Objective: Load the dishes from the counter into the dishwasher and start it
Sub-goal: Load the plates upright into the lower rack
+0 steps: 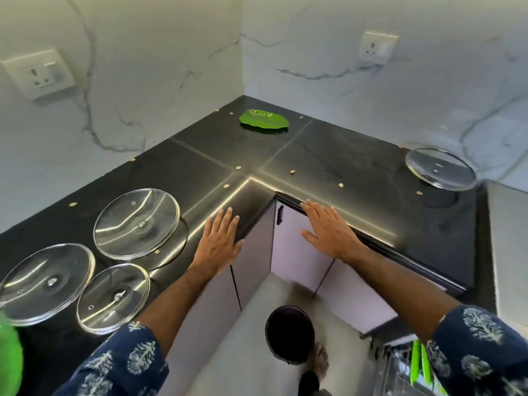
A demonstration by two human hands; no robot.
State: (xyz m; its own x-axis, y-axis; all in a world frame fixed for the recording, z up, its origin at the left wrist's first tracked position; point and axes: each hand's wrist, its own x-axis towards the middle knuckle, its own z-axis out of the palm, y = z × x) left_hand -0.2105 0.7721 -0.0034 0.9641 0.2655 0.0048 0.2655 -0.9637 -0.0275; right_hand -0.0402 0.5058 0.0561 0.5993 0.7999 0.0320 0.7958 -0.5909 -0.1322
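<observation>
Three glass lids lie flat on the black counter at the left: a large one, another large one and a smaller one. Another glass lid rests at the far right. A green leaf-shaped plate sits in the back corner. My left hand lies flat on the counter's inner edge, fingers apart, holding nothing. My right hand rests flat on the other edge, also empty. The dishwasher rack shows at the bottom right with a green item in it.
Small crumbs dot the counter. Lilac cabinet doors stand below the corner. A dark round bin sits on the floor beside a foot. Wall sockets are on both marble walls. A green object shows at the left edge.
</observation>
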